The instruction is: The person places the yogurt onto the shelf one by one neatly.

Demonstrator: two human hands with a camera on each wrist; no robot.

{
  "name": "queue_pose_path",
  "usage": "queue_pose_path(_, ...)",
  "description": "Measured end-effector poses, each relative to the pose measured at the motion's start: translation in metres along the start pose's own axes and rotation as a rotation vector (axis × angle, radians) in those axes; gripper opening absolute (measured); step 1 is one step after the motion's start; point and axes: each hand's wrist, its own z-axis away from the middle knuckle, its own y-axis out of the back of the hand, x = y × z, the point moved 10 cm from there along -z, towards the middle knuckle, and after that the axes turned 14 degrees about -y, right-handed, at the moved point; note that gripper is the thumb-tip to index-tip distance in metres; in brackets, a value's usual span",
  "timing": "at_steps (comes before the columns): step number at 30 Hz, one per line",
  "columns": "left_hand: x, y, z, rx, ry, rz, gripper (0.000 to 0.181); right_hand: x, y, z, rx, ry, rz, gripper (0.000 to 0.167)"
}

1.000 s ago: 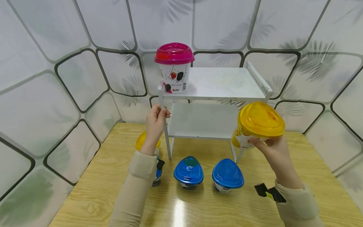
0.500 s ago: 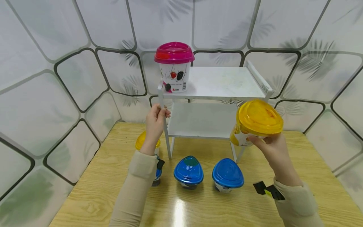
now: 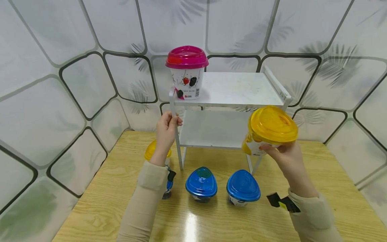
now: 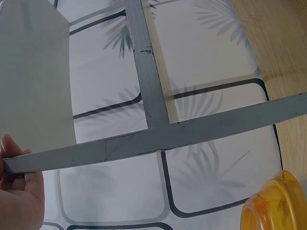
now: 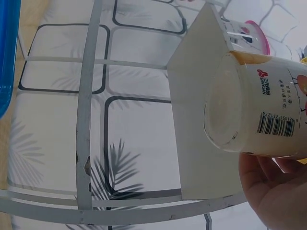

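My right hand grips a yogurt tub with a yellow lid, tilted and raised in front of the right side of the white two-tier shelf. In the right wrist view the tub's bare base and its barcode show. With curled fingers my left hand holds the shelf's left front post. On the top tier, at the left, a tub with a pink lid stands upright.
Two blue-lidded tubs, one at the middle and one further right, stand on the wooden table before the shelf. Behind my left forearm, a yellow-lidded tub and a blue one are partly hidden. A patterned wall covering surrounds the table.
My right hand has shifted slightly left with the yellow-lidded tub, which is a little higher. The left hand stays on the post, and the other tubs have not moved.
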Motion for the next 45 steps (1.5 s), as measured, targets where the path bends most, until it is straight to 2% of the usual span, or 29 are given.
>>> queue_pose_path(8, -0.002, 0.0, 0.001, 0.003, 0.017, 0.011, 0.01, -0.001, -0.005, -0.002, -0.001, -0.017, 0.02, 0.049)
queue_pose_path(29, -0.002, 0.0, 0.0, 0.0, -0.005, 0.01, 0.01, -0.007, -0.014, -0.005, -0.038, 0.053, -0.03, 0.049)
queue_pose_path(45, -0.001, 0.0, 0.0, -0.003, -0.004, 0.013, 0.011, -0.018, -0.013, -0.009, -0.033, 0.06, 0.018, 0.051)
